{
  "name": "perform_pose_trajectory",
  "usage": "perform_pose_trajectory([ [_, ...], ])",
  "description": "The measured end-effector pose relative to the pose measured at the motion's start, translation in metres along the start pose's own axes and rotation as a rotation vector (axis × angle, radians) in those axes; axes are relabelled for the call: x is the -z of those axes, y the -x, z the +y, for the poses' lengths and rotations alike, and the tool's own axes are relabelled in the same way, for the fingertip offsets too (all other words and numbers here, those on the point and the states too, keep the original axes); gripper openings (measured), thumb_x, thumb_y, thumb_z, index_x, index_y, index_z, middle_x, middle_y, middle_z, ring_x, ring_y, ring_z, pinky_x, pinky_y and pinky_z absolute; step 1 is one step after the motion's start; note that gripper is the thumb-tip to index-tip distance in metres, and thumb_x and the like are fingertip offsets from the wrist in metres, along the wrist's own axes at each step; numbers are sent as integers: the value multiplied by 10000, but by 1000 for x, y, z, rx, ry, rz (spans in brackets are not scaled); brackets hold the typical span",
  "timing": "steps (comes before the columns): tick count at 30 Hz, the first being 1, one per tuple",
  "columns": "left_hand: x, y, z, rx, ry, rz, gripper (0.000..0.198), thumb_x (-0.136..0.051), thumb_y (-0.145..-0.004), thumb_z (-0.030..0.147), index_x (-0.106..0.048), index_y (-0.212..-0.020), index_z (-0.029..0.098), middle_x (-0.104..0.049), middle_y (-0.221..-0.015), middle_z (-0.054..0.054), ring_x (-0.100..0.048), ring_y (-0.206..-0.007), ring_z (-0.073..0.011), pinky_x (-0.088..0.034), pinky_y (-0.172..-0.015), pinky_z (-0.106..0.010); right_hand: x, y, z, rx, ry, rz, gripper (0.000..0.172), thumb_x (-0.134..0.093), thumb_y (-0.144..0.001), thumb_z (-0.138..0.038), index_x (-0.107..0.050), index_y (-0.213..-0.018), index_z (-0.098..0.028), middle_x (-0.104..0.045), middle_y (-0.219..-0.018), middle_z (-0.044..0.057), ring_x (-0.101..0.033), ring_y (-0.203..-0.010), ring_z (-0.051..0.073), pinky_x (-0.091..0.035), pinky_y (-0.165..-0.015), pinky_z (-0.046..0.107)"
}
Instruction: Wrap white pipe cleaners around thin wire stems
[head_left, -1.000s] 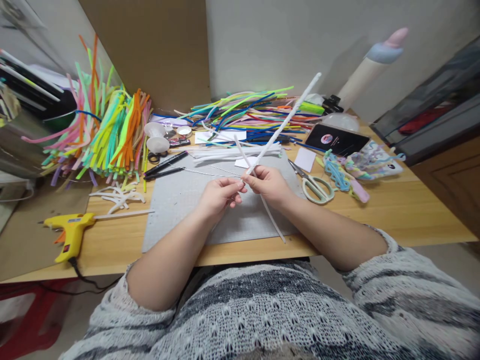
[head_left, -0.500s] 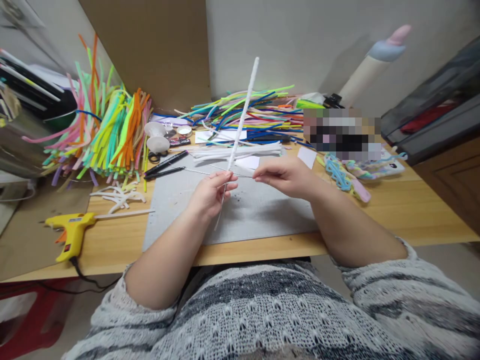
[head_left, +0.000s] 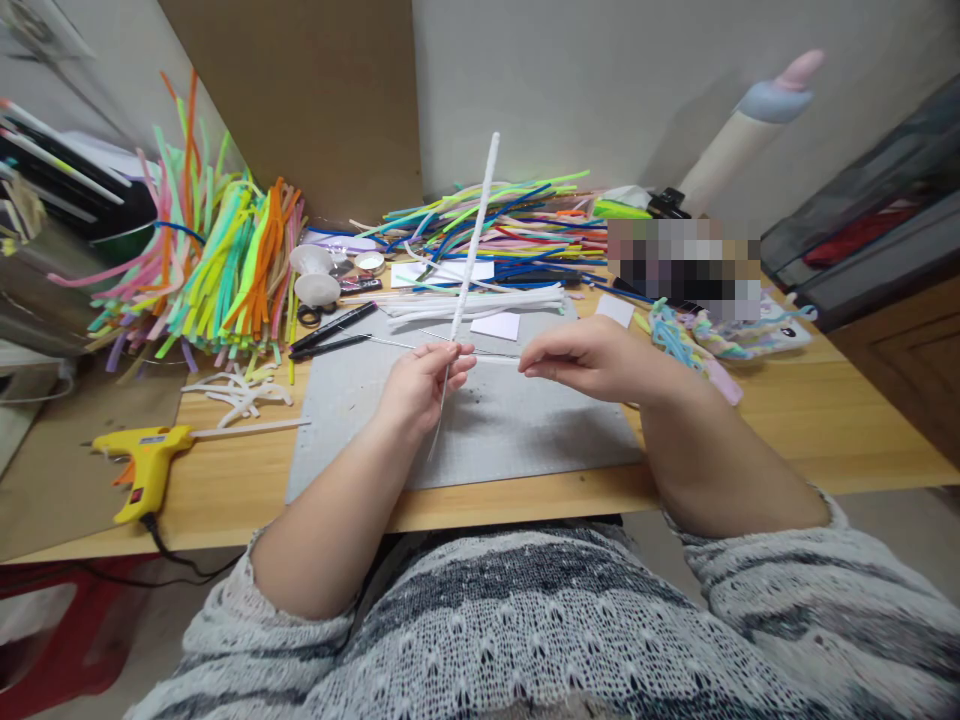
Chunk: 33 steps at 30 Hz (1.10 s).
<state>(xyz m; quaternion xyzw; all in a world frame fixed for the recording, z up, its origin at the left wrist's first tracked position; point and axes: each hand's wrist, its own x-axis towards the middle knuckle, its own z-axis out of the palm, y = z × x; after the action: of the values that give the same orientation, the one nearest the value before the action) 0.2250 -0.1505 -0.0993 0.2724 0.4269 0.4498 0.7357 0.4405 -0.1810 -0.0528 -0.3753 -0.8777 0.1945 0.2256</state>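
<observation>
A white wrapped stick (head_left: 480, 225) stands nearly upright, leaning slightly right, its lower part pinched in my left hand (head_left: 422, 385). Bare thin wires (head_left: 441, 415) stick out below that hand. My right hand (head_left: 577, 358) has its thumb and fingers closed on the end of a thin strand (head_left: 496, 358) that runs across from the left hand. Under both hands lies a grey mat (head_left: 510, 430). Behind them is a bundle of white pipe cleaners (head_left: 517, 303), with a pale square card (head_left: 495, 325) in front of it.
A yellow glue gun (head_left: 144, 460) lies at the left with its cord over the table edge. Colourful pipe cleaners (head_left: 232, 270) stand at the back left; more lie along the wall. Black pens (head_left: 334, 330) rest on the mat's left side. Braided pieces (head_left: 675, 340) lie at the right.
My right hand has moved a little to the right, away from my left. The white stick's top has shifted left and lower. The pale card behind shows more fully.
</observation>
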Motion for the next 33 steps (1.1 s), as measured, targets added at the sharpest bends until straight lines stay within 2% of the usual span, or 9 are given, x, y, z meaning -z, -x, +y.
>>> perform_pose_trajectory([
  [4,-3,1,-6,-5,0,-2,86,-576,-757,45,-596,-680,78,-680,-721,-62,-665,-655,-84,-519,-596,-132,-7,-1,0,-92,136,99,176,-533,-851,-290,-637,-956,-195,-676,-739,5,-567,-607,107,-381,-583,216],
  [7,-7,3,-11,13,-7,-19,94,-584,-746,30,-591,-669,83,-678,-685,-65,-672,-667,-103,-525,-623,-152,-18,-4,-4,-120,245,184,205,-520,-855,-267,-621,-1020,-198,-690,-891,37,-603,-738,140,-385,-638,235],
  [9,-9,5,-15,44,-19,-45,90,-583,-749,32,-597,-674,79,-676,-660,-64,-663,-629,-95,-522,-614,-154,-26,-7,-7,-105,289,183,198,-499,-869,-259,-630,-1004,-196,-680,-950,52,-605,-815,155,-380,-659,241],
  [13,-9,6,-16,82,-18,-65,85,-581,-752,44,-616,-682,77,-672,-633,-54,-642,-590,-76,-516,-606,-144,-34,-10,-12,-75,368,163,247,-441,-912,-320,-665,-944,-220,-660,-849,37,-586,-770,146,-338,-610,244],
  [17,-6,5,-10,168,11,-126,86,-566,-755,55,-636,-720,91,-698,-717,-61,-661,-642,-92,-502,-529,-132,-30,-10,-8,-18,394,258,275,-445,-910,-359,-682,-899,-219,-624,-761,35,-551,-716,142,-309,-595,259],
  [22,-6,8,-5,297,17,-182,108,-551,-753,51,-651,-741,90,-700,-733,-49,-644,-585,-77,-447,-421,-115,-26,-11,0,74,365,308,229,-500,-879,-354,-690,-843,-231,-585,-742,33,-497,-711,154,-294,-654,298],
  [33,-8,8,-8,322,-4,-173,83,-596,-729,71,-668,-718,110,-708,-788,-68,-631,-587,-85,-422,-405,-124,-35,-13,-5,-20,398,363,189,-533,-858,-360,-653,-789,-231,-615,-781,15,-492,-761,166,-222,-772,357],
])
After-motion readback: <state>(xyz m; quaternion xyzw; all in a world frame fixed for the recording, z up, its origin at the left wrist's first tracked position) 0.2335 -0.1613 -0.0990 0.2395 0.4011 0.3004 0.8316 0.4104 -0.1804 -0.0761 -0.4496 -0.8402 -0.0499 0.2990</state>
